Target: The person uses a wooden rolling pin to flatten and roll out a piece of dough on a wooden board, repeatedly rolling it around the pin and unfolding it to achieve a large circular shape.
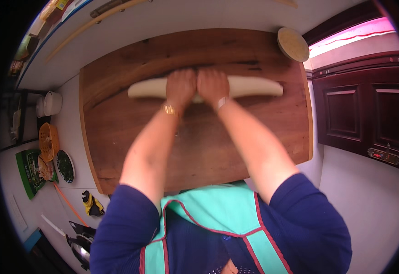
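Pale dough (249, 86), rolled into a long log, lay crosswise on the upper half of a dark wooden board (199, 150); the left hand (180, 86) and the right hand (212, 86) pressed down on its middle, side by side and touching, palms flat and fingers held together over the log rather than curled round it; the fingertips themselves were hidden behind the knuckles, so how far they wrapped could not be told; both ends of the log stuck out free past the hands. With all the pressure at the centre, the log seemed likely to thin there and tear, or to stick to the bare wood, since no flour showed on it; an uneven push might also have left one end fatter than the other. A round wooden disc (293, 44) sat at the board's far right corner; the board rested on a white counter (67, 123), with an orange basket (49, 141), a dark plate (65, 166) and white jars (52, 103) off to the left; dark red cabinet doors (368, 118) stood to the right.
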A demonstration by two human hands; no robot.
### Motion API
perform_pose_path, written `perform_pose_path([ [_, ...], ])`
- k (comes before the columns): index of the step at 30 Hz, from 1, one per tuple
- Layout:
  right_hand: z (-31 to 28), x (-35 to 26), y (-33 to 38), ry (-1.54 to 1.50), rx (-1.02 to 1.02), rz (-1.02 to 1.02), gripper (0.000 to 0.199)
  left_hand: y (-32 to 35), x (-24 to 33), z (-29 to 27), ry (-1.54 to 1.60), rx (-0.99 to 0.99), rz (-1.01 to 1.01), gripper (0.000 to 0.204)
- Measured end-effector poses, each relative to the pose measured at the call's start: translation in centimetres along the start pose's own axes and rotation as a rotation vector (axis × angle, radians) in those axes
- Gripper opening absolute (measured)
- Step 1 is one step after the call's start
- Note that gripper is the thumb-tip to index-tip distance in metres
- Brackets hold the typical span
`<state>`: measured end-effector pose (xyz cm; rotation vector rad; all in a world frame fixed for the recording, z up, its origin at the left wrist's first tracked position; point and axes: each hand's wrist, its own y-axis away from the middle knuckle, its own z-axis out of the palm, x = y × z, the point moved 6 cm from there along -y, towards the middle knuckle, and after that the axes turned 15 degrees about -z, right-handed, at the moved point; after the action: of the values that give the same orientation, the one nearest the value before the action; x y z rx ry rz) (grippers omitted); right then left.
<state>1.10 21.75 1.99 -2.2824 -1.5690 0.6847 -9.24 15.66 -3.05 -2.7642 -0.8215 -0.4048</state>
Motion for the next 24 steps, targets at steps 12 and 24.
perform_pose_path([
  [12,5.8,15.3,-2.2,0.077,-0.405,0.413,0.024,-9.7,-10.3,-0.6,-0.161,0.027,-0.223,0.026],
  [24,6.6,20.0,-9.1,0.159,-0.255,0.232,0.053,-15.8,-8.3,-2.3,-0.176,0.387,0.0,0.031],
])
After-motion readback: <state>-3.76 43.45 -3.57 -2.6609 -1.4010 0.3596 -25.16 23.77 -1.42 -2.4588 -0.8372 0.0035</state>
